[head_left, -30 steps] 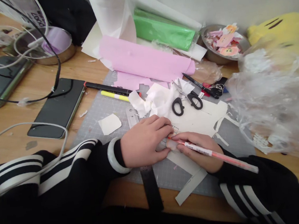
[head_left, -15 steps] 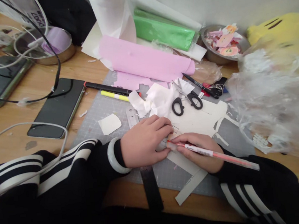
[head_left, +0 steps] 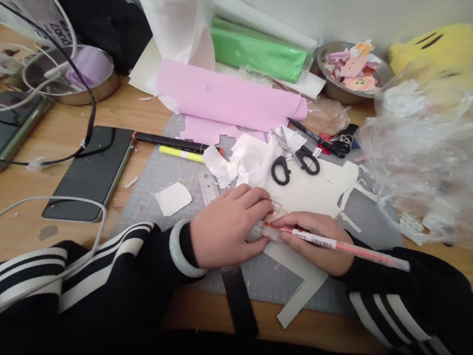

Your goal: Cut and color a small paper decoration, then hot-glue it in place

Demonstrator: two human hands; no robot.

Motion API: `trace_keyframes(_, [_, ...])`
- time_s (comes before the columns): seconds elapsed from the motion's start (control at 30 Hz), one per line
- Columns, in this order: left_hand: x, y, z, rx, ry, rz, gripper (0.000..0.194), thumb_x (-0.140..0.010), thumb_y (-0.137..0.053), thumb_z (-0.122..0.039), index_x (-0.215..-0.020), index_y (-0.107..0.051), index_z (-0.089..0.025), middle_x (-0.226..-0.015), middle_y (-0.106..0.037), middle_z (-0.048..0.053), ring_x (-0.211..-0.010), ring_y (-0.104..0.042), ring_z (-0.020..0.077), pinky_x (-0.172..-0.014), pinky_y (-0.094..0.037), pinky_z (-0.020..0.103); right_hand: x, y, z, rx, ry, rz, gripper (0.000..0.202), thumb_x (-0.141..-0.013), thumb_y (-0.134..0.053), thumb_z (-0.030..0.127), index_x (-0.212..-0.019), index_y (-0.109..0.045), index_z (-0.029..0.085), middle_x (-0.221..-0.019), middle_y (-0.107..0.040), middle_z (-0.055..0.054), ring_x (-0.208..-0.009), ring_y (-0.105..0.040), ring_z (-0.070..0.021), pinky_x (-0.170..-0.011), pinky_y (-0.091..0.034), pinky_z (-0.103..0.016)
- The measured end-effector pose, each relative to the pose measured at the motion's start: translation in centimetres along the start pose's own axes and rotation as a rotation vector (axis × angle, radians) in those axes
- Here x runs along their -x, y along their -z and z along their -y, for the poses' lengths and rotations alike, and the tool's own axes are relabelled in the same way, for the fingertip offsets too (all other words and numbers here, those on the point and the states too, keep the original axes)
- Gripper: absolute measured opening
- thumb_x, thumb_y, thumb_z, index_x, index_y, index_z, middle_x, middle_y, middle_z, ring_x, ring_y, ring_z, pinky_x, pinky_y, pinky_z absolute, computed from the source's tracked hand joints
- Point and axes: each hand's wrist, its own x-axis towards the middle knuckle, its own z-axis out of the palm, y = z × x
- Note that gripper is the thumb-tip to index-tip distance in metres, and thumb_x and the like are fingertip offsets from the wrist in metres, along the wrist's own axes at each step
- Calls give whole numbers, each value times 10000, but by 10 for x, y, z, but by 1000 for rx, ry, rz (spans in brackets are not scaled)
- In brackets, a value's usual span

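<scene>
My left hand (head_left: 228, 225) presses flat on a clear ruler (head_left: 209, 187) that lies over a cream paper sheet (head_left: 313, 189) on the grey cutting mat (head_left: 157, 179). My right hand (head_left: 315, 239) grips a pink pen (head_left: 343, 247), its tip at the ruler's edge by my left fingertips, where thin drawn lines show on the paper. A dark strip (head_left: 239, 300) sticks out below my left hand. Black-handled scissors (head_left: 295, 158) lie just beyond the paper.
Pink paper roll (head_left: 229, 97), green roll (head_left: 258, 52), tissue roll (head_left: 177, 21). Black marker (head_left: 170, 141) and yellow highlighter (head_left: 180, 154) on the mat. Phone (head_left: 89, 175) and cables at left. Metal bowl (head_left: 330, 87) of paper cutouts, crumpled plastic bag (head_left: 436, 164) at right.
Hands and pen stay almost still at the ruler's edge. The view has shifted slightly.
</scene>
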Motion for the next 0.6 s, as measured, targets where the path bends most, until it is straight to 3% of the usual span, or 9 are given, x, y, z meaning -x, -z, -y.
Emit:
trace_keyframes(0.2, [0, 0, 1, -4, -6, 5, 325, -799, -545, -313, -1073, -563, -139, -1147, -543, 95, -1023, -483, 247, -910, -429, 405, 1, 2, 1, 23, -13, -8, 242, -841, -498, 323, -979, -660, 209, -922, -725, -30, -808, -680, -157, -744, -544, -274])
trace_keyframes(0.33, [1, 0, 0, -3, -2, -1, 326, -795, -549, -312, -1071, -563, -140, -1147, -541, 91, -1024, -482, 246, -912, -427, 404, 0, 3, 4, -23, 14, 29, 219, -845, -502, 328, -880, -679, 204, -874, -731, -22, -796, -680, -146, -752, -536, -251])
trace_keyframes(0.47, [0, -1, 0, -3, -6, 1, 313, -800, -544, -314, -1058, -567, -139, -1143, -544, 87, -1022, -485, 246, -907, -430, 403, 0, 4, 3, 24, -16, -6, 241, -838, -493, 299, -967, -660, 184, -904, -728, -33, -796, -680, -148, -733, -537, -256])
trace_keyframes(0.6, [0, -1, 1, -8, -5, -7, 326, -793, -552, -317, -1064, -568, -137, -1144, -545, 90, -1020, -489, 248, -903, -433, 403, 0, 3, 3, 4, 23, 34, 217, -844, -501, 315, -901, -677, 202, -882, -727, -20, -797, -676, -142, -765, -528, -253])
